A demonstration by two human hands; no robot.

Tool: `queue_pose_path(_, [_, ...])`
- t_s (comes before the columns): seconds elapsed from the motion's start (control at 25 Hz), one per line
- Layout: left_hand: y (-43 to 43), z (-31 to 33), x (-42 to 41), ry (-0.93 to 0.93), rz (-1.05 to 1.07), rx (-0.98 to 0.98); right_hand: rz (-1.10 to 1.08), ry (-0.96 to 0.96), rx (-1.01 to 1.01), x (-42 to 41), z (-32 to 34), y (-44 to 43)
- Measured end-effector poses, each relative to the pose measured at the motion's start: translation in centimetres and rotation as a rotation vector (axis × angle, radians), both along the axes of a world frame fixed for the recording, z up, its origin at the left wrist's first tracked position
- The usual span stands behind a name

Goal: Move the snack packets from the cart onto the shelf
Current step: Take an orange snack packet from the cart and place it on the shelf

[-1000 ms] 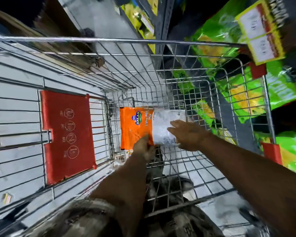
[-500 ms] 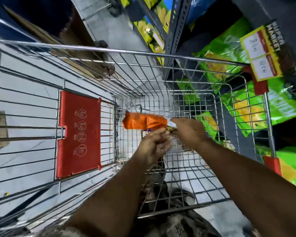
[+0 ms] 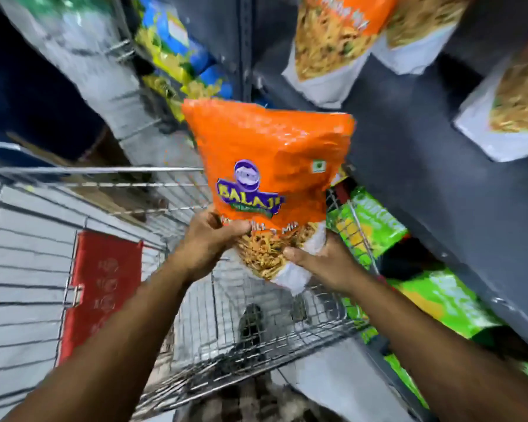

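Observation:
An orange snack packet [image 3: 269,153] with a purple logo stands upright in the air above the wire cart [image 3: 98,170]. My left hand [image 3: 209,242] grips its lower left edge. My right hand [image 3: 323,260] holds its white bottom right corner from below. The packet is level with the dark grey shelf [image 3: 409,166] on the right, just left of its edge. Matching orange packets [image 3: 333,35] hang on the shelf above. The cart's basket floor below my hands shows no packets.
Green snack packets [image 3: 369,220] fill the lower shelf to the right of the cart. Blue and yellow packets [image 3: 171,56] sit on a farther shelf section. A red child-seat flap [image 3: 101,287] lies on the cart's left. Tiled floor lies beyond.
Both hands have lifted the orange packet out of the cart's bottom and turned it upright, up toward the shelf on the right. The view has tilted upward.

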State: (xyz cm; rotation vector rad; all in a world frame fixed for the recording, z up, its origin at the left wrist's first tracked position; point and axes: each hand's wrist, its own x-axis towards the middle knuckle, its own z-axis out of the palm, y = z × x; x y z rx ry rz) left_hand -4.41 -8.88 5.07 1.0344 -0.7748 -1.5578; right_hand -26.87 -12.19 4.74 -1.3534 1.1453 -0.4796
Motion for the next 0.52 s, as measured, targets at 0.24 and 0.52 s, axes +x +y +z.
queue_pose_path(0.24, [-8.4,10.0,-8.2,-0.217,-0.149,-0.335,-0.412,-0.126,-0.423,-4.2,9.5,-1.4])
queue_pose_path(0.52, [-17.4,13.1,-16.4,-0.234,-0.272,-0.377,-0.754,-0.018,-0.55,-10.2,12.1,-8.5])
